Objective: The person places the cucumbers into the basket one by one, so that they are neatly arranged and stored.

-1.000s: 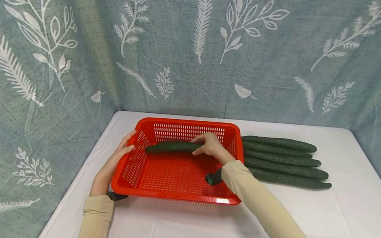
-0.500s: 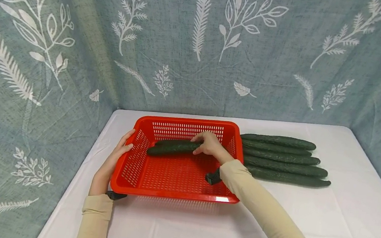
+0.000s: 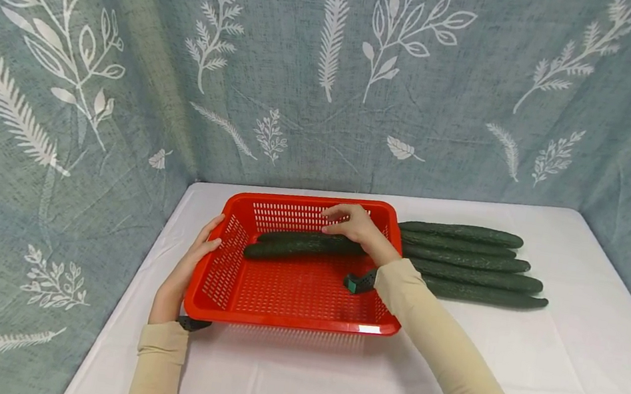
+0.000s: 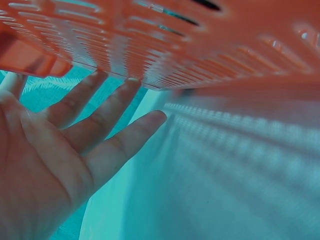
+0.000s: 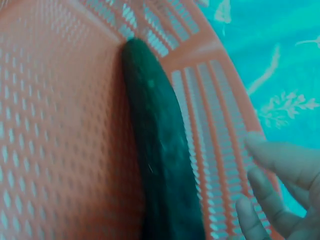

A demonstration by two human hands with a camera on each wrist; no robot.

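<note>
A red plastic basket (image 3: 297, 327) with slotted walls stands on the table. Inside it, two dark green cucumbers lie side by side near the back wall: a front cucumber (image 3: 290, 248) and a partly hidden back cucumber (image 3: 281, 235). My right hand (image 3: 353, 224) is over their right part, holding nothing. In the right wrist view its loosely bent fingers (image 5: 262, 187) are beside a cucumber (image 5: 160, 145) and apart from it. My left hand (image 3: 194, 263) rests against the basket's left side. Its fingers (image 4: 107, 112) are extended, tips at the slotted wall in the left wrist view.
Several more cucumbers (image 3: 474, 276) lie in a row on the white-covered table (image 3: 288, 388), right of the basket, their left ends hidden by it. A patterned blue-green curtain (image 3: 323, 144) hangs behind and at both sides.
My right hand has let go of the front cucumber and lifted slightly. That cucumber was laid down in front of the back one. My left hand has stayed at the basket's side.
</note>
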